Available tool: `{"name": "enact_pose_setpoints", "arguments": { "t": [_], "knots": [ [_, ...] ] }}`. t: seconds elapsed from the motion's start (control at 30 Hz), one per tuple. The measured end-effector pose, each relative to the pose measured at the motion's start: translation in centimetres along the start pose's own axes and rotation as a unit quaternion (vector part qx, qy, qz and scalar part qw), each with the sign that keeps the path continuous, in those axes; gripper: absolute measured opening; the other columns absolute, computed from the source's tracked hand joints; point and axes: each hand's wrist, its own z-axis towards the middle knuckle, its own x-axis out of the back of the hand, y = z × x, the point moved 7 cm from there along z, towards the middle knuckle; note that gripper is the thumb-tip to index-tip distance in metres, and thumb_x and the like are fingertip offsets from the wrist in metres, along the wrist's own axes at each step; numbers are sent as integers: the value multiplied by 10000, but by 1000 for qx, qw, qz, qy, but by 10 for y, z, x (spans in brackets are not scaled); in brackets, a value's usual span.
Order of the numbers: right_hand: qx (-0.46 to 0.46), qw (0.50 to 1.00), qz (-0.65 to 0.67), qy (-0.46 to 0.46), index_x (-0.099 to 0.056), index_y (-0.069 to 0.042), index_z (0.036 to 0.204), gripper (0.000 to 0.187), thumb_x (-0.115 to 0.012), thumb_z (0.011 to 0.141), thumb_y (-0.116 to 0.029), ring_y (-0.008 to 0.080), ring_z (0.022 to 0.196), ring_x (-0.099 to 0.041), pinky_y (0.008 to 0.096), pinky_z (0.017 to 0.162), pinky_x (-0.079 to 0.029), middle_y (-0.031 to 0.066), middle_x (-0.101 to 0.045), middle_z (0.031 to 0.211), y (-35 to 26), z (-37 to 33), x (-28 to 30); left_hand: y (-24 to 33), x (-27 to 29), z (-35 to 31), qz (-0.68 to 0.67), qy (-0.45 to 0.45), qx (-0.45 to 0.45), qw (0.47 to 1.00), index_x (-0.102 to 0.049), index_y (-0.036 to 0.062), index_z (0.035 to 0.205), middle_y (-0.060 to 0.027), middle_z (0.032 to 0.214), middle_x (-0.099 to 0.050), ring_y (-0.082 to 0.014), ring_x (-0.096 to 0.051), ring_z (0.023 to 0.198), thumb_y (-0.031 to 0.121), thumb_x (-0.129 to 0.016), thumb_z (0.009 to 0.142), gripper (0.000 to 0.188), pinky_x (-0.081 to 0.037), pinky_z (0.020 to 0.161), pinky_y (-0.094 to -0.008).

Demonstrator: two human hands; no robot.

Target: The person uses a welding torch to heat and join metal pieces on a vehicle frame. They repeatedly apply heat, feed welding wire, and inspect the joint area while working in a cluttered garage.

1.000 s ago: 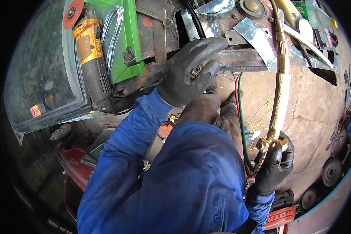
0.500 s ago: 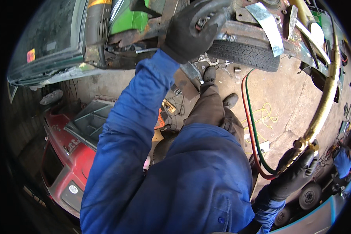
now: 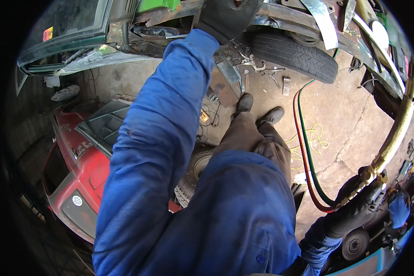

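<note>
My right hand (image 3: 354,211), in a black glove at the lower right, is closed around the handle end of a brass gas torch (image 3: 397,122). The torch's long body slants up toward the far right rim. A red hose (image 3: 307,154) and a green hose (image 3: 312,168) run from its near end in a loop to the floor and up behind the tyre. At the top edge my left hand (image 3: 227,20), also black-gloved, is over the rusty vehicle frame rail (image 3: 285,22). Its fingers look curled but are partly cut off, so what they hold cannot be made out.
A tyre (image 3: 294,55) sits beneath the rail, with a bent metal strip (image 3: 322,23) above. Clamps (image 3: 253,62) and metal pieces lie on the concrete near my boots. A yellow cord (image 3: 315,138) coils there. A red vehicle body (image 3: 89,179) stands at left.
The view has shifted, so the rail and my left hand sit higher in the picture. My right hand and the torch appear slightly farther right and lower.
</note>
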Motion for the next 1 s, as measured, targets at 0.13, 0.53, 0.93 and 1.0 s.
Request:
{"name": "enact_pose_setpoints", "arguments": {
  "t": [0.13, 0.53, 0.93, 1.0],
  "knots": [
    [-101, 985, 138, 4, -608, 45, 1358, 337, -576, 1147, -217, 251, 953, -697, 383, 787, -591, 195, -683, 1205, 9, -2, -7, 5, 0, 1, 42, -17, -5, 999, -742, -30, 1293, -192, 1269, -772, -284, -740, 1210, 112, -630, 1042, 310, -569, 1047, -385],
    [-357, 774, 521, 35, -580, -11, 1441, 465, -582, 1167, -387, 144, 725, -693, 234, 600, -549, 166, -753, 1014, 23, -31, -37, 1, -4, 0, 29, -36, 102, 994, -729, -28, 1324, -157, 1227, -761, -234, -749, 1117, 116, -600, 1072, 318, -587, 983, -365],
    [-366, 707, 605, -1, -622, 46, 1358, 372, -597, 1146, -258, 191, 891, -739, 330, 797, -617, 150, -731, 1106, 9, -38, -41, -12, -4, -1, -6, -39, 90, 995, -748, 9, 1313, -164, 1272, -773, -249, -742, 1183, 218, -625, 1067, 345, -584, 1021, -378],
    [-364, 711, 601, -8, -620, 50, 1355, 359, -591, 1142, -238, 191, 894, -740, 335, 798, -617, 155, -735, 1111, 3, -37, -39, -11, -3, 0, 4, -49, 97, 994, -746, 7, 1313, -184, 1290, -766, -288, -742, 1194, 243, -630, 1075, 355, -581, 1032, -395]
  ]
}}
